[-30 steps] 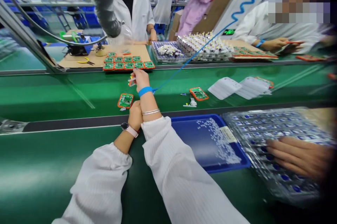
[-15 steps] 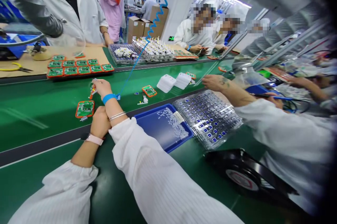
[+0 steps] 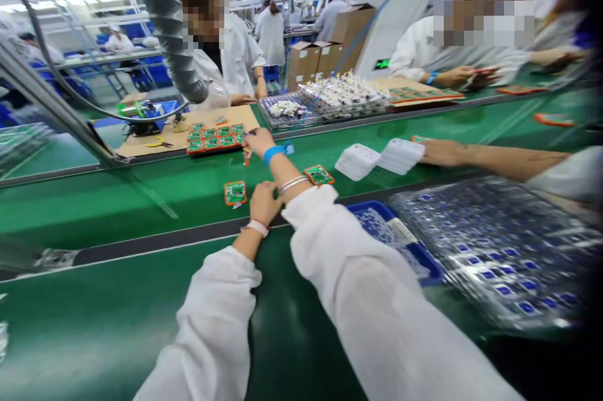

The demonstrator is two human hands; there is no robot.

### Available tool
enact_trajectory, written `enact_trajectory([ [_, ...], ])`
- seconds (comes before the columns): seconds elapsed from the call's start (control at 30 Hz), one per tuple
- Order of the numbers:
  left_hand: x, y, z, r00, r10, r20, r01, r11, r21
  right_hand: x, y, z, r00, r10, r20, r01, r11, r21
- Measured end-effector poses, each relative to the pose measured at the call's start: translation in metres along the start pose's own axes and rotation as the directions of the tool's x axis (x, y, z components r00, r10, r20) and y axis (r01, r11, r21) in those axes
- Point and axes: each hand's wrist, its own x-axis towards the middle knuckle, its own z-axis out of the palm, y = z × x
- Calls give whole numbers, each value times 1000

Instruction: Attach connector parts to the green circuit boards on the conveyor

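Observation:
My right hand (image 3: 259, 142), with a blue strap on its wrist, reaches over the green belt near the front of a group of orange-edged circuit boards (image 3: 217, 138). Its fingers are pinched on a small orange-and-white part (image 3: 246, 156), which hangs below them; its kind is too blurred to tell. Lower down, my left hand (image 3: 264, 203) is beside my right forearm, fingers curled; whatever they may hold is hidden. Left of it a single circuit board (image 3: 235, 193) lies on the belt with a small pale piece at its lower edge. Another circuit board (image 3: 319, 175) shows just past my right forearm.
White stacked covers (image 3: 357, 161) stand on the belt, and a co-worker's hand (image 3: 440, 153) touches the farther stack. A blue tray (image 3: 431, 272) of small clear pieces and a clear plastic tray (image 3: 443, 219) lie at right. Yellow-handled pliers (image 3: 159, 142) rest across the belt.
The view has swung left, so the scene sits farther right. My right hand has moved toward the grouped boards and away from my left hand. The co-worker's hand has reached the white covers.

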Motion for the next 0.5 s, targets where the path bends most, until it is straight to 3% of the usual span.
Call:
enact_trajectory([
  [0.1,14,6,10,992,-73,101,60,991,118,7,-4,-32,995,-96,25,99,968,-229],
  [0.2,19,7,15,982,-111,152,80,977,195,9,-2,-58,994,-75,82,100,925,-366],
  [0.37,14,16,17,982,-38,183,11,990,144,20,15,-90,992,97,76,-66,942,-329],
  [0.5,8,25,17,983,-8,185,-15,992,125,50,23,-97,988,144,52,-125,954,-271],
])
